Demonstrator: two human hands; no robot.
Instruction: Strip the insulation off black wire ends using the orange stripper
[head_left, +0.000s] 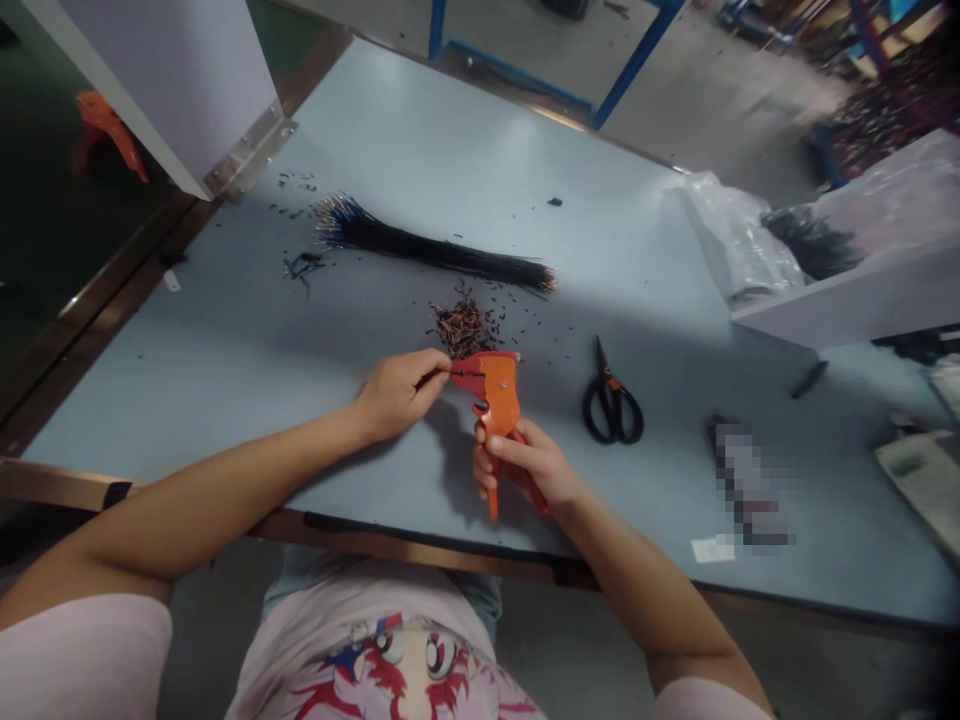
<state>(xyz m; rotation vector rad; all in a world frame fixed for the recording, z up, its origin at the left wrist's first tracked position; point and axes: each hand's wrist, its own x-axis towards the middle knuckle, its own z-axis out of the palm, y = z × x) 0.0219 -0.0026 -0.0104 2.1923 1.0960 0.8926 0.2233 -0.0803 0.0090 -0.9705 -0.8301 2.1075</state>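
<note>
My right hand [525, 460] is wrapped round the handles of an orange and red wire stripper [502, 390], held upright over the near part of the table. Its red jaw points left, toward my left hand [405, 392]. The fingers of that hand are pinched on a thin dark wire [466, 373], whose end reaches into the jaw; most of the wire is hidden by my fingers. Just beyond the tool lies a pile of short copper and black scraps [463, 328]. Farther back rests a long bundle of black wires [442, 250] with bared ends, bluish at the left.
Black-handled scissors [614, 408] lie right of the tool. A blurred-out object [750, 485] and a white label [713, 550] are farther right. Clear plastic bags [739, 235] stand behind a low white panel [840, 300]. Blue-black scraps [302, 266] lie by the bundle's left end.
</note>
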